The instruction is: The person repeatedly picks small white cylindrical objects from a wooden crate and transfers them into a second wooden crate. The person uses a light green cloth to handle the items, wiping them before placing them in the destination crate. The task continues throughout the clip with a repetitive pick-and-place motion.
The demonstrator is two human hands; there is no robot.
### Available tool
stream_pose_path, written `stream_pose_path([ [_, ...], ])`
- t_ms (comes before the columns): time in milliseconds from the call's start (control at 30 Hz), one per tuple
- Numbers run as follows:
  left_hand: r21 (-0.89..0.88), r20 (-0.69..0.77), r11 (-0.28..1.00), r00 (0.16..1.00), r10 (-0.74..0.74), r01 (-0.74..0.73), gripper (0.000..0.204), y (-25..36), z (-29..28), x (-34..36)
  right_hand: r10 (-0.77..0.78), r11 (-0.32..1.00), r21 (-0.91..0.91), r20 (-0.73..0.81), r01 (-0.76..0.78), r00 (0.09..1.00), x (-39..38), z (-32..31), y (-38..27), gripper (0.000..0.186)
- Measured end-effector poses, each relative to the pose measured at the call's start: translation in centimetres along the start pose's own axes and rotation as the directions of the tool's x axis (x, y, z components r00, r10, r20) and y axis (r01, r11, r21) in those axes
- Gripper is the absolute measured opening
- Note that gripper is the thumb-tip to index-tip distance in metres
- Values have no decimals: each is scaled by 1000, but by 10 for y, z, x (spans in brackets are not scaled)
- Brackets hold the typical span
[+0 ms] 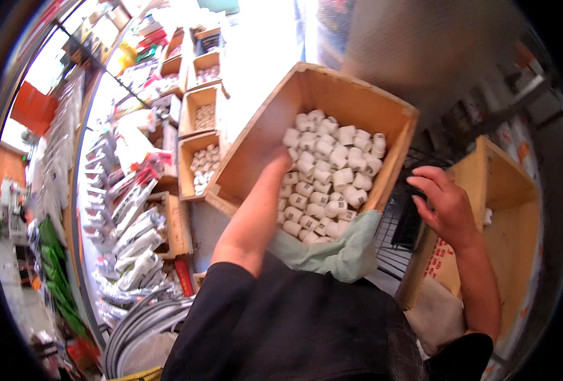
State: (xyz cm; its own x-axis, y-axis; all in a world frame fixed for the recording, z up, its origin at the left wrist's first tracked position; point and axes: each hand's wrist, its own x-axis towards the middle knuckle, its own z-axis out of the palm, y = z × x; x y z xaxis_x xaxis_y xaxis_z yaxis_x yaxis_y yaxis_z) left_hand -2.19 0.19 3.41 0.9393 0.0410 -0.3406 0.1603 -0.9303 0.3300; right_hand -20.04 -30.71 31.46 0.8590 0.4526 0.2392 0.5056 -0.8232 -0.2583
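Observation:
A wooden box (pixel 256 146) sits tilted before me, holding many small white plastic pipe fittings (pixel 322 174), with a pale green cloth (pixel 357 254) over its near edge. My left hand (pixel 276 168) reaches into the box at the left of the fittings; its fingers are blurred and mostly hidden. My right hand (pixel 437 200) is just outside the box's right side, fingers apart and bent, holding nothing that I can see. Below it are a black wire rack (pixel 389 244) and a lighter, mostly bare wooden box (pixel 507 267).
Rows of small wooden boxes (pixel 198 90) with fittings stand at the far left of my box. Packaged hardware (pixel 132 241) fills a long display beside them, with coiled grey hose (pixel 135 327) at the lower left. Metal racking (pixel 516 95) is at the dim upper right.

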Motion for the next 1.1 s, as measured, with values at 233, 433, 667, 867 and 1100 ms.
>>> stream_pose_path([
  [233,105,95,994,995,-28,18,47,3,-21,3,178,979,139,-214,-151,960,-1,-44,32,28],
  [433,-32,-46,987,987,153,-154,53,9,-29,-8,582,811,194,-365,-552,727,-62,-84,125,26],
  [667,-82,-249,972,949,194,-220,55,-2,-23,4,801,479,-227,-284,-848,527,-202,-29,265,37],
  [867,-196,-147,972,984,104,-132,52,43,-52,-29,890,412,-202,-119,-889,439,-284,-13,299,36],
  [1100,-245,-210,962,975,68,-120,47,30,-51,-30,890,404,-157,-160,-901,427,-250,15,285,50],
])
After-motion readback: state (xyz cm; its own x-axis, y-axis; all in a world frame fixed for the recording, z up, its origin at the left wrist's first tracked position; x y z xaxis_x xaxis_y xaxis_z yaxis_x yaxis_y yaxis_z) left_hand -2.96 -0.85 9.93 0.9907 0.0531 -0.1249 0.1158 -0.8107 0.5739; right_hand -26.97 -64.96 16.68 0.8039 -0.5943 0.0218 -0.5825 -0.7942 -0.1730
